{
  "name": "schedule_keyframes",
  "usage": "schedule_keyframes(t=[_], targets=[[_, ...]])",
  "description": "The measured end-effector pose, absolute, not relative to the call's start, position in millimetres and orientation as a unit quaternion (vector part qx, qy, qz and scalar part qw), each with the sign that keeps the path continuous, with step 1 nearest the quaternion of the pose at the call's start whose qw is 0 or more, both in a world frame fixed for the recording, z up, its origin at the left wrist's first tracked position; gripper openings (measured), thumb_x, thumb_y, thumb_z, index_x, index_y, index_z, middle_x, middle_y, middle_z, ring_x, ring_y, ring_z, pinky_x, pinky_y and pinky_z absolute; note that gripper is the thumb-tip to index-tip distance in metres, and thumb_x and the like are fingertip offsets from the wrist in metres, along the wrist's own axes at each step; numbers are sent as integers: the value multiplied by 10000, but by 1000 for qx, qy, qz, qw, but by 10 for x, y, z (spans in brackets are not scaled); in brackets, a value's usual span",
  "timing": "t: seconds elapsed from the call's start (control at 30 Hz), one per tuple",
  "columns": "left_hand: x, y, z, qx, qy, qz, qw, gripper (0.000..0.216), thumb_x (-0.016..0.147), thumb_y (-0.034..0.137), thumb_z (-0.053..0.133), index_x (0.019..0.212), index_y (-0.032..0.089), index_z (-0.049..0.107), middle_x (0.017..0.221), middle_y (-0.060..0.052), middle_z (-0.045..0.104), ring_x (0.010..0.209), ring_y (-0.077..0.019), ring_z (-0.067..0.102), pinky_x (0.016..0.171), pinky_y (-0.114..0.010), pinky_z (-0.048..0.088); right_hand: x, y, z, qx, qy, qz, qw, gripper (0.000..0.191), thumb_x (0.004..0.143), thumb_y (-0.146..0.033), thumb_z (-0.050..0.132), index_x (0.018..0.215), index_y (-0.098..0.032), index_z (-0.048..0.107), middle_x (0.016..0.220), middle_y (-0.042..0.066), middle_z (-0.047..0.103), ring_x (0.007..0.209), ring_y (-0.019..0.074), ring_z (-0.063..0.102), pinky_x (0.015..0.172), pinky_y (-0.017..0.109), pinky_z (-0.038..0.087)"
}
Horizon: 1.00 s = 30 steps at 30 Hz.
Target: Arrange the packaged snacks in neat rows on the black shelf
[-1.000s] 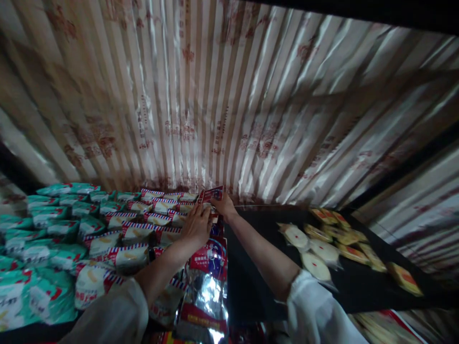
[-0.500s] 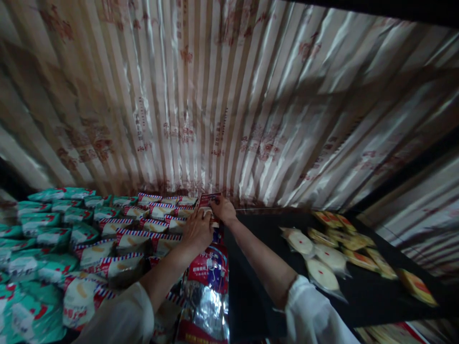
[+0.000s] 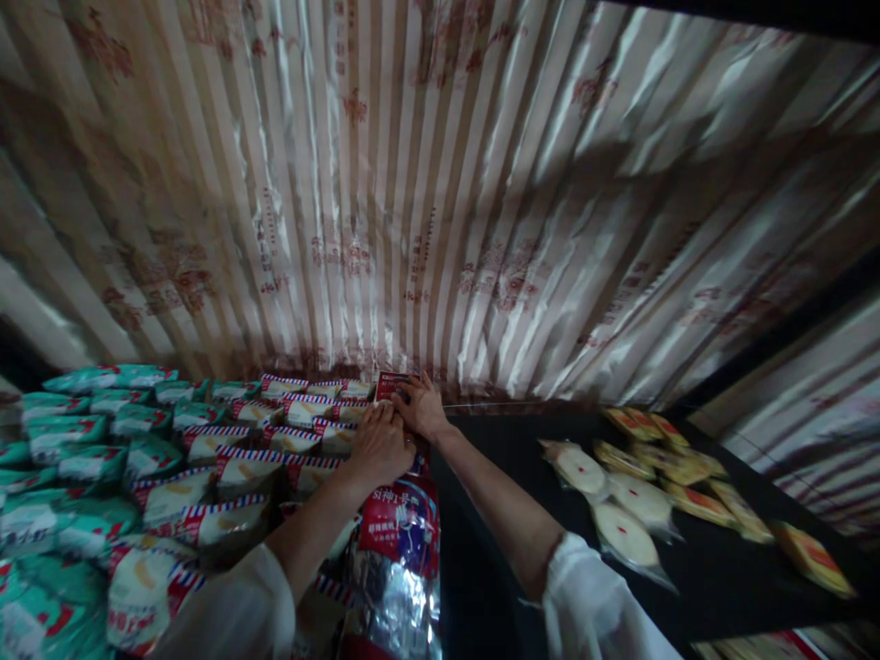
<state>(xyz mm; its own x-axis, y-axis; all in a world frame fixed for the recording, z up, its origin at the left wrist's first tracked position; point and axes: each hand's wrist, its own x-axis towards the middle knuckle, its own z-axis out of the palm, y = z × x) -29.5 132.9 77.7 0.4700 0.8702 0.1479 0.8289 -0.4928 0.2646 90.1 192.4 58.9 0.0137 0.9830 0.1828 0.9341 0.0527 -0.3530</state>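
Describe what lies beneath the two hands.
A red packet shows partly beneath the right hand and left hand; its far end is visible. Whatever else the hands cover cannot be seen.

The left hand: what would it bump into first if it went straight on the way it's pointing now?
Probably the red packet just ahead of the left hand, with the right hand close beside that line. Depth is hard to judge in this dim view.

Head cam, fwd & dn, nr blk shelf.
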Motion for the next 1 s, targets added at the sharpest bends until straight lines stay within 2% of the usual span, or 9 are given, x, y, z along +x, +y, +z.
schedule_keyframes(t=[0.13,0.2,0.3,0.43,0.53,0.67,0.77,0.9,1.0], targets=[[-303,1345,779,853,495,142,84,389,789,239,400,1116,114,570,1242,-120,558,1248,-234,409,1096,-420,228,923,1947,604,-687,-703,96,156,272,846,-394,486,943,-236,685,1070,73,671,1078,227,554,917,342,395],[-301,1360,768,850,497,156,83,364,786,208,398,1087,109,578,1212,-123,573,1225,-221,434,1098,-397,237,936,1953,597,-686,-703,99,159,250,846,-365,491,938,-234,683,1041,67,680,1029,207,582,891,309,412],[-298,1360,772,843,500,182,79,390,772,172,413,1123,72,551,1252,-156,537,1235,-224,426,1105,-382,241,972,1922,587,-678,-702,89,202,215,842,-298,502,921,-225,689,1062,62,670,1105,193,543,935,285,391],[-306,1168,914,845,471,230,103,364,775,129,419,1111,98,557,1328,-128,481,1279,-202,379,1103,-344,274,1081,1681,613,-659,-676,92,317,244,849,-228,465,957,-171,677,1095,89,652,1173,182,493,992,273,357],[-320,771,1170,840,439,276,162,317,790,109,409,1050,135,587,1291,-97,519,1240,-176,428,1068,-322,331,1194,1272,639,-653,-610,111,435,275,853,-257,446,1026,-159,636,1173,96,609,1130,180,520,982,293,377],[-382,-41,1552,844,332,286,309,302,828,165,408,1081,185,572,1125,-43,630,1058,-142,564,956,-300,432,1293,429,609,-620,-489,202,579,298,862,-376,438,1046,-189,581,1014,61,651,912,157,599,836,281,460],[-438,-667,1543,854,225,169,437,329,821,149,400,1083,214,587,1054,-25,665,942,-128,611,838,-238,471,1309,-306,478,-607,-399,260,636,284,839,-421,484,1003,-202,563,844,20,643,713,131,596,684,244,470],[-444,-1256,885,823,201,-11,531,337,756,126,453,1031,206,631,931,-19,700,787,-135,628,725,-211,467,1294,-1088,81,-653,-400,336,547,280,853,-436,453,849,-194,592,673,-5,596,612,133,556,614,233,444],[-405,-1492,201,772,324,-82,540,296,777,161,429,975,167,649,933,-49,696,801,-162,614,712,-238,458,1260,-1352,-303,-714,-481,376,344,298,851,-386,428,843,-178,641,747,40,652,726,176,600,705,265,458]])
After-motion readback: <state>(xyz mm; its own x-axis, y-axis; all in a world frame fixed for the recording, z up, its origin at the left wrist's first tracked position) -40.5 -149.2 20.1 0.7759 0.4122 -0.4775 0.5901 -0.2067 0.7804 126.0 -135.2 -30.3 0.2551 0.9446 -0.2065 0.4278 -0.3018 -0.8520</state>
